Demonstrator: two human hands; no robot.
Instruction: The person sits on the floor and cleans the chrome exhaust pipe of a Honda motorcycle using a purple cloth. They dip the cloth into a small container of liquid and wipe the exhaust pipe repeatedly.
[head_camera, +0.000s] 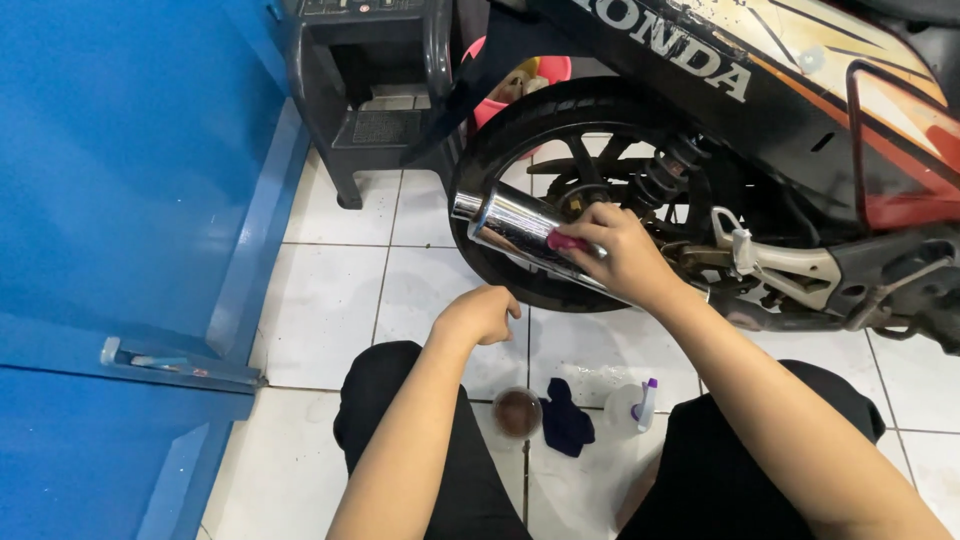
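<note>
The right hand (612, 250) rests on top of the chrome exhaust muffler (505, 222) of a motorcycle (800, 90), its fingers curled and pinched around a small pink pad (566, 241) pressed against the shiny metal. The muffler slants down from upper left to lower right under that hand, crossing in front of the black rear tyre (490, 150); its open end points left, clear of the hand.

The left hand (480, 315) hovers lower, just below the muffler and apart from it, closed into a loose fist with nothing seen in it.

On the white tiled floor (340, 280) between the person's knees lie a small round container of brown paste (517, 411), a dark blue cloth (566, 420) just beside it, and a clear bottle with a purple nozzle (636, 405). A dark plastic stool (370, 90) stands behind the wheel, next to a blue wall (120, 180).
</note>
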